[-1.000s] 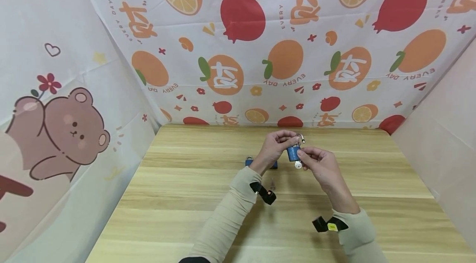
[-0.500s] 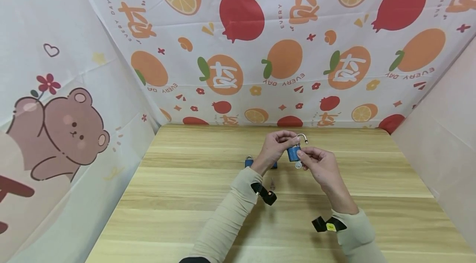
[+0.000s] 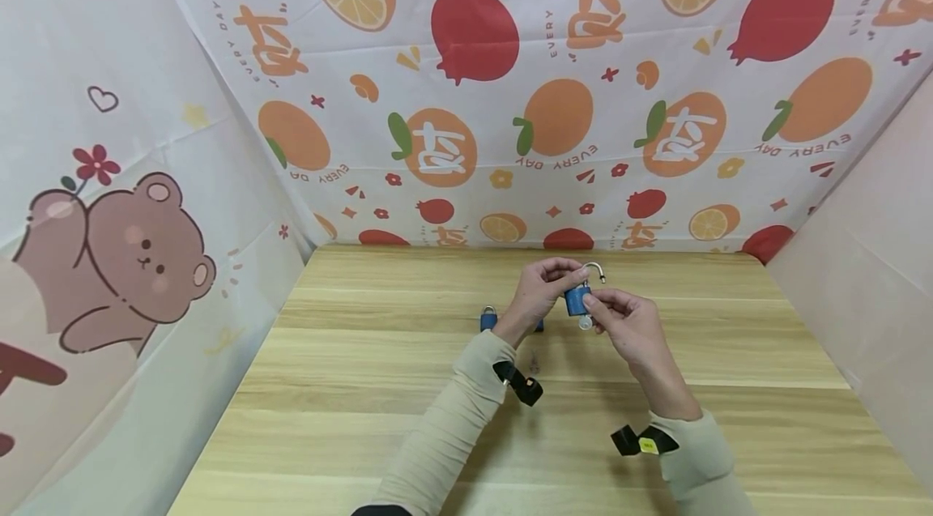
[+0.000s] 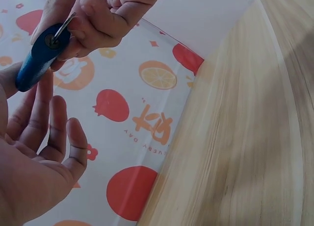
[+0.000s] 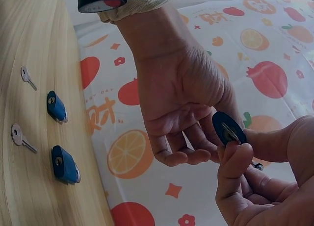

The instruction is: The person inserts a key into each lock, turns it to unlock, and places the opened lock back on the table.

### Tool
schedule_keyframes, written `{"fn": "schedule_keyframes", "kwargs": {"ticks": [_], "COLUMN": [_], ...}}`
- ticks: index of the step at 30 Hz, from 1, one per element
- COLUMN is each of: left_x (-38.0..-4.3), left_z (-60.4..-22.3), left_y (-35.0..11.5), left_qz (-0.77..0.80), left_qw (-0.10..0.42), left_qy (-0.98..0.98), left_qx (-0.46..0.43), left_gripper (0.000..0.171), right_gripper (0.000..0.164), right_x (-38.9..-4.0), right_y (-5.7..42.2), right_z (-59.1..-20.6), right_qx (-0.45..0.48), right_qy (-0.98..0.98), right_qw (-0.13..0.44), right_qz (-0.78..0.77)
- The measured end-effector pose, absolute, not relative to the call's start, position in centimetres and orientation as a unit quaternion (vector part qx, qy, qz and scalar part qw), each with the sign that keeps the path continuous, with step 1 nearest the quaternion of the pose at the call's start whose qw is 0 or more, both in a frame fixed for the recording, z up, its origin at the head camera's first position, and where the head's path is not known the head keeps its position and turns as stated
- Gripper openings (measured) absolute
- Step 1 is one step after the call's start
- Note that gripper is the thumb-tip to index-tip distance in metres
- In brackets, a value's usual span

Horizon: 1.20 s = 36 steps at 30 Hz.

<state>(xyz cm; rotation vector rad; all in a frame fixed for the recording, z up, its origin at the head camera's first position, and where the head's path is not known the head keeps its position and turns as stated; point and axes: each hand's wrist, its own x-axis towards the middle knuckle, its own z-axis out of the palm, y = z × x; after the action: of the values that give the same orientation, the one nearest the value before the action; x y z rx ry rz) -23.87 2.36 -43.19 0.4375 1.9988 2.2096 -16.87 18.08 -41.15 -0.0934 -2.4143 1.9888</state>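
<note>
A blue padlock (image 3: 577,300) is held up over the far part of the table, its metal shackle (image 3: 597,269) sprung open and swung out to the right. My left hand (image 3: 541,293) pinches it near the top, by the shackle. From the right, my right hand (image 3: 632,328) grips the lower part of the body, thumb on its front. A key (image 3: 585,322) juts from the keyhole underneath; in the right wrist view that key (image 5: 229,132) lies close to the right fingertips. Whether those fingers press on it I cannot tell.
On the wooden table (image 3: 350,386) lie two more blue padlocks, one nearer padlock (image 5: 65,165) and another padlock (image 5: 56,107), both with shackles closed. Beside them are two loose keys, a larger-looking key (image 5: 22,138) and a second key (image 5: 28,78). A fruit-print cloth (image 3: 474,127) hangs behind.
The padlock's open shackle has swung outward to the right, away from the left fingers. Both hands and the padlock body have stayed nearly in place.
</note>
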Motion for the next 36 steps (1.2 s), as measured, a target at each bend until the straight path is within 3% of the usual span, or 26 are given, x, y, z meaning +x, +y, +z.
{"fn": "schedule_keyframes", "kwargs": {"ticks": [12, 23, 32, 36], "left_x": [-23.7, -23.1, -23.2, -23.2], "left_z": [-43.0, -42.9, -43.1, -43.3], "left_y": [2.2, 1.2, 1.8, 2.2], "left_qz": [0.705, 0.651, 0.574, 0.540], "left_qw": [0.017, 0.049, 0.089, 0.083], "left_qy": [0.687, 0.726, 0.774, 0.797], "left_qx": [0.179, 0.215, 0.251, 0.258], "left_gripper": [0.024, 0.020, 0.047, 0.049], "right_gripper": [0.040, 0.040, 0.044, 0.043], "right_x": [-17.5, -18.3, -19.0, -19.5], "right_y": [18.5, 18.8, 19.3, 19.5], "right_z": [-41.6, -42.7, -43.3, -43.7], "right_qx": [-0.045, -0.063, -0.095, -0.100], "right_qy": [-0.767, -0.755, -0.762, -0.766], "right_qw": [0.008, -0.006, -0.010, -0.016], "right_qz": [0.640, 0.653, 0.640, 0.635]}}
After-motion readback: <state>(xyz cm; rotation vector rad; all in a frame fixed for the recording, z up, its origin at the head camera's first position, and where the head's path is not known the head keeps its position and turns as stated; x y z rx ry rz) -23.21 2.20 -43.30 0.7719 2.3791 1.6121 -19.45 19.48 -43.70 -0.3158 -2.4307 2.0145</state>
